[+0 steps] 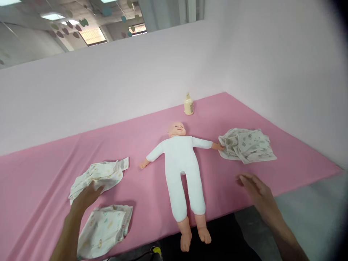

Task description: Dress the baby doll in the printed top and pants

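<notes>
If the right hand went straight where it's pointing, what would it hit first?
Probably the doll, around its arm on that side, though how high the right hand hovers is hard to judge.

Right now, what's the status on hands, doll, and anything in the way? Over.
Left hand on farther left-side cloth, grip unclear. Right hand seemingly empty, apart from right-side cloth. Doll face-up between hands, no obstruction seen.

Bright, diffuse light spreads evenly over the pink cloth-covered table (130,137) and smooth white wall (108,79). A white rectangular ceiling light (53,16) and a pale, gridded window (93,36) glare at upper left. Soft shadows edge the white-suited, soft-bodied baby doll (179,156). Blurred black darkens the right edge; the cream pump bottle's (188,105) print is illegible.
</notes>
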`<state>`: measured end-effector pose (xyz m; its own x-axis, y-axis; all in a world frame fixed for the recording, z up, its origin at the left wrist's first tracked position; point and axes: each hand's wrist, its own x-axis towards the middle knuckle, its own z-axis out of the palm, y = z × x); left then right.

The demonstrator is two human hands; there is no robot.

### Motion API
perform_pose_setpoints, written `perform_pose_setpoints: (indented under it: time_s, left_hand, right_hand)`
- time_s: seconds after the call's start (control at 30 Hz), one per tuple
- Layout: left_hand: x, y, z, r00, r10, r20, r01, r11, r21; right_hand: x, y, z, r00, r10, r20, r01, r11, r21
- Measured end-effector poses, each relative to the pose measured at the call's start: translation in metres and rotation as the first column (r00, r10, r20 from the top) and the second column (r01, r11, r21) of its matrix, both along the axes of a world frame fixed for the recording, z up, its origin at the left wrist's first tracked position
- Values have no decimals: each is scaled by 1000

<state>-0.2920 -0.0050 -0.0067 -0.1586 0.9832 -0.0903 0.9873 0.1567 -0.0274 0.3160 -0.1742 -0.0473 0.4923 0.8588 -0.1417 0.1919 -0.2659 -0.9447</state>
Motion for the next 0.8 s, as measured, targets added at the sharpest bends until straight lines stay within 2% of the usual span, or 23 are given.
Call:
perform_pose_setpoints:
  time_s: [0.07, 0.17, 0.23, 0.33, 0.4, 0.47, 0.53, 0.63, 0.7, 0.8]
  left_hand:
    - [14, -2, 11, 999, 19, -29, -21, 999, -43]
    - [59, -9, 29, 1000, -15, 8, 15, 1000, -18]
    - [98, -15, 40, 994, -92, 57, 91, 996, 16]
    - [154, -26, 47, 965, -209, 160, 211, 977, 2]
    - [182, -35, 46, 940, -271, 205, 278, 961, -6]
    - [200, -43, 43, 917, -318, 243, 335, 942, -32]
    - [209, -50, 39, 905, -333, 267, 361, 930, -65]
    - [211, -58, 36, 913, -302, 275, 340, 934, -105]
    - [210, -62, 36, 923, -268, 277, 310, 943, -121]
    - [208, -66, 36, 926, -244, 289, 291, 948, -129]
  right_hand:
    - [20, 11, -2, 984, -95, 154, 94, 995, 14]
    - [50, 42, -5, 876, -188, 445, 156, 982, 108]
    - [66, 67, -9, 773, -137, 619, 74, 989, 127]
    - [84, 102, -18, 570, -19, 821, -15, 999, 34]
    - [96, 120, -22, 455, 41, 889, -17, 999, -37]
    - [111, 131, -24, 392, 72, 917, 19, 996, -87]
    - [130, 136, -21, 407, 79, 910, 83, 989, -122]
    - [160, 139, -9, 517, -13, 856, 188, 977, -99]
    - [178, 138, 4, 547, -178, 818, 285, 958, 18]
    - [198, 134, 25, 534, -423, 732, 428, 882, 198]
